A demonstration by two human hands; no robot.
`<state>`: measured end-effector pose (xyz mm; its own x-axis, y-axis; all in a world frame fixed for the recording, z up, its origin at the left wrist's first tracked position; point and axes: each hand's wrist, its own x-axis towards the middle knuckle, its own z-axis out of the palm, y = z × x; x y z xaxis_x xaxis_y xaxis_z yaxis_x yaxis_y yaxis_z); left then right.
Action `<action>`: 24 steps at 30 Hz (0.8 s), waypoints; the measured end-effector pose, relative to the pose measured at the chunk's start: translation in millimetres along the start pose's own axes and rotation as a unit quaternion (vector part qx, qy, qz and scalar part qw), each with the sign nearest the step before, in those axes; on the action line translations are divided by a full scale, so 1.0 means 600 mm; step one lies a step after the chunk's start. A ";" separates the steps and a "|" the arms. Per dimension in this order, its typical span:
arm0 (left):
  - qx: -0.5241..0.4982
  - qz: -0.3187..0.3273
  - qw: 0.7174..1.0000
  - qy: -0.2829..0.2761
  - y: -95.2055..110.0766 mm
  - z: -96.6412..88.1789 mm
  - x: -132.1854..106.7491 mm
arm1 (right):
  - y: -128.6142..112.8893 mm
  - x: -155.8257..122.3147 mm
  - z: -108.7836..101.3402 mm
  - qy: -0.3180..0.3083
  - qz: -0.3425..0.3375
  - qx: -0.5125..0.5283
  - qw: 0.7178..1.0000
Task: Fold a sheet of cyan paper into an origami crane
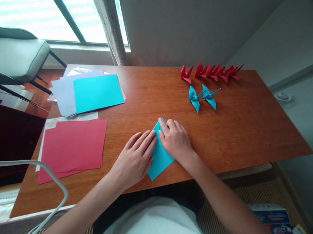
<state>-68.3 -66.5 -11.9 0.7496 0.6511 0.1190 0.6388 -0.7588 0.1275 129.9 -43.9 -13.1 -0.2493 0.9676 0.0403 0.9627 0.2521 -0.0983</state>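
A sheet of blue origami paper [162, 163], folded into a pointed kite shape, lies near the table's front edge, its narrow tip facing away from me. My left hand [136, 156] rests on its left side, fingers stretched out flat and gripping nothing. On the upper right part of the paper lies my right hand [176, 137]. Its index finger presses near the tip and the thumb sits apart, lower down; the other fingers are slightly bent. Both hands cover parts of the folds.
Two blue paper cranes [194, 98] stand beyond my right hand, with a row of several red cranes [217, 72] behind them. Blue sheets [98, 92] top a white paper pile at left. Nearer lie red sheets [73, 145]. A white cable [54, 178] curves past the lower left.
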 end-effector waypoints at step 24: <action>0.009 -0.003 1.000 -0.008 0.004 -0.003 0.004 | 0.001 0.049 -0.040 -0.070 0.111 0.065 0.989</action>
<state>-65.4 -66.5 -9.6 0.7488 0.6549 0.1021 0.6457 -0.7556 0.1103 125.9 -15.3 12.1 -0.0541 0.9895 -0.1340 0.9758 0.0240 -0.2173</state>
